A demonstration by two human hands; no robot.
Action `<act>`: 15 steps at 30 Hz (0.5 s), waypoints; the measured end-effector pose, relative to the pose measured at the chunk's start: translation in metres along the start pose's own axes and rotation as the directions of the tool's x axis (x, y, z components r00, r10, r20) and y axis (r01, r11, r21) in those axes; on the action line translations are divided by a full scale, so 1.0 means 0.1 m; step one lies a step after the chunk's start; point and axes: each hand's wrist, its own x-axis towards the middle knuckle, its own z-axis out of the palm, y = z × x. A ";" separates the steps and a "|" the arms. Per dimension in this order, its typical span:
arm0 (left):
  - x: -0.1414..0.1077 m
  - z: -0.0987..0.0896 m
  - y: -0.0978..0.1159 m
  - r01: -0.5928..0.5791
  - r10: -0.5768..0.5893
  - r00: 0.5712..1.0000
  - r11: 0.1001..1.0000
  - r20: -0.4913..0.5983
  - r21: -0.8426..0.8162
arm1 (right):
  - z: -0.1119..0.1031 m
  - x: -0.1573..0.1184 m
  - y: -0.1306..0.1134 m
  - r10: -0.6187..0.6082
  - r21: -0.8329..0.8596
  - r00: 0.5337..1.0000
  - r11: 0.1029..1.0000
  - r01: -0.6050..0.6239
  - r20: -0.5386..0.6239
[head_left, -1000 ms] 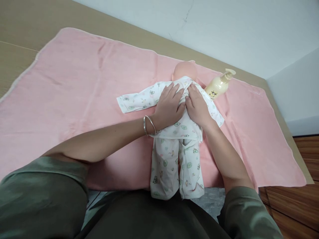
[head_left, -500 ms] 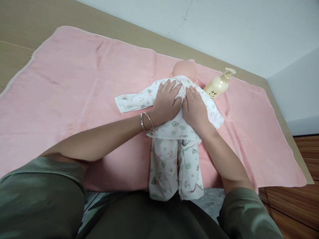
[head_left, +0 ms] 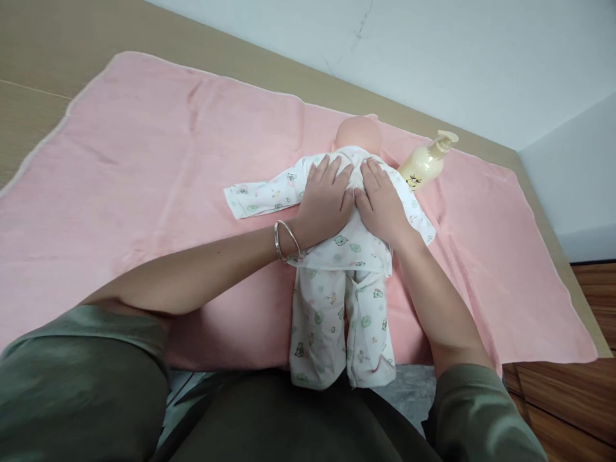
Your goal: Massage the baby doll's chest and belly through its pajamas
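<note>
A baby doll [head_left: 359, 135] in a white top and trousers with small green prints lies on a pink blanket [head_left: 231, 141], its bald head at the far end. Its face cannot be seen. My left hand [head_left: 325, 199] lies flat on the upper part of the white top [head_left: 351, 247], fingers apart, a silver bangle at the wrist. Beside it my right hand [head_left: 382, 202] rests on the same top with its fingers stretched out. The two thumbs are close together near the middle. The trousers [head_left: 320, 327] reach over the blanket's near edge.
A cream pump bottle [head_left: 426, 163] lies tilted on the blanket, right of the doll's head. Beyond the blanket run the wooden tabletop [head_left: 52, 38] and a pale wall [head_left: 433, 64]. Reddish-brown wood [head_left: 568, 391] shows at the lower right.
My right hand has shifted slightly on the doll's top, its fingers a little farther up and its thumb more spread. My left hand stays in nearly the same place. The whole view has shifted very slightly.
</note>
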 end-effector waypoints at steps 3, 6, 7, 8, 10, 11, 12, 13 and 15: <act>-0.04 -0.02 0.06 -0.005 0.005 1.000 1.000 0.016 0.025 | -0.05 0.02 0.08 -0.048 0.030 0.998 0.998 0.047 0.034; -0.04 -0.07 0.08 -0.015 0.013 0.999 0.999 0.033 0.046 | -0.05 0.03 0.09 -0.045 0.031 0.999 0.999 0.044 0.030; -0.02 -0.08 0.07 -0.016 0.013 0.999 0.998 0.043 0.054 | -0.05 0.03 0.06 -0.033 0.021 0.999 0.999 0.033 0.025; 0.01 -0.09 0.05 -0.017 0.014 0.998 0.998 0.055 0.061 | -0.05 0.01 0.02 -0.018 0.006 1.000 1.000 0.018 0.019; 0.08 -0.10 -0.01 -0.022 0.018 0.997 0.998 0.069 0.065 | -0.05 -0.03 -0.10 0.027 -0.035 1.000 0.999 -0.027 0.005; 0.12 -0.10 -0.04 -0.027 0.023 0.997 0.998 0.071 0.064 | -0.05 -0.06 -0.18 0.057 -0.062 0.998 0.996 -0.057 -0.006; 0.15 -0.09 -0.08 -0.033 0.029 0.997 0.998 0.073 0.062 | -0.05 -0.10 -0.26 0.088 -0.092 0.996 0.992 -0.090 -0.022; 0.17 -0.08 -0.10 -0.039 0.034 0.997 0.997 0.075 0.061 | -0.05 -0.15 -0.34 0.116 -0.122 0.992 0.985 -0.121 -0.046; 0.19 -0.08 -0.12 -0.045 0.040 0.996 0.997 0.078 0.061 | -0.06 -0.22 -0.47 0.143 -0.171 0.985 0.972 -0.159 -0.101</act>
